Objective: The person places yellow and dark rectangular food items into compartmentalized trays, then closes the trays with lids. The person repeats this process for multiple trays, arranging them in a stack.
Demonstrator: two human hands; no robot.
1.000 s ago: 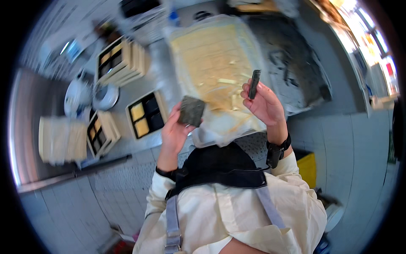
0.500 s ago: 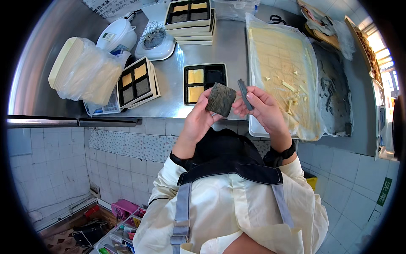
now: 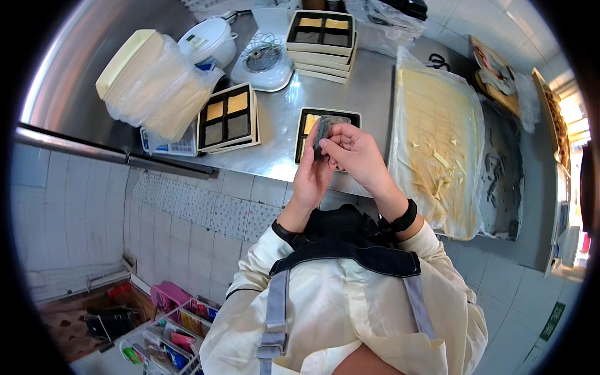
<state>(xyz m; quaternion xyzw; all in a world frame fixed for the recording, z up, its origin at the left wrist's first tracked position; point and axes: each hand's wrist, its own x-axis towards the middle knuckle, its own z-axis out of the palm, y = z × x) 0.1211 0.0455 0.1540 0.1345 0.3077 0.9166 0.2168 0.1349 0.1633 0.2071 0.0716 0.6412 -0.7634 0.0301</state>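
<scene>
A dark grey cake square [image 3: 324,132] is held upright between both hands, above the near side of a box with a black divided tray [image 3: 355,117]. My left hand [image 3: 310,179] is closed on it from the left and below. From the right, my right hand [image 3: 355,154] is closed too, with its thumb and fingers pressed to the cake's edge. I cannot make out a separate strip between them. Yellow cake squares [image 3: 310,122] lie in the left compartments of the box; my hands hide much of the rest.
Filled boxes [image 3: 322,39] are stacked at the back, with more boxes [image 3: 226,119] to the left. Also left are a scale with a wire whisk [image 3: 261,59] and bagged cream trays [image 3: 153,87]. On the right lie a crumb-strewn yellow sheet [image 3: 434,125] and a dark sheet [image 3: 503,178].
My hands have come together on the cake square, which has turned edge-on. The thin dark strip in my right hand no longer shows separately. The whole view has shifted.
</scene>
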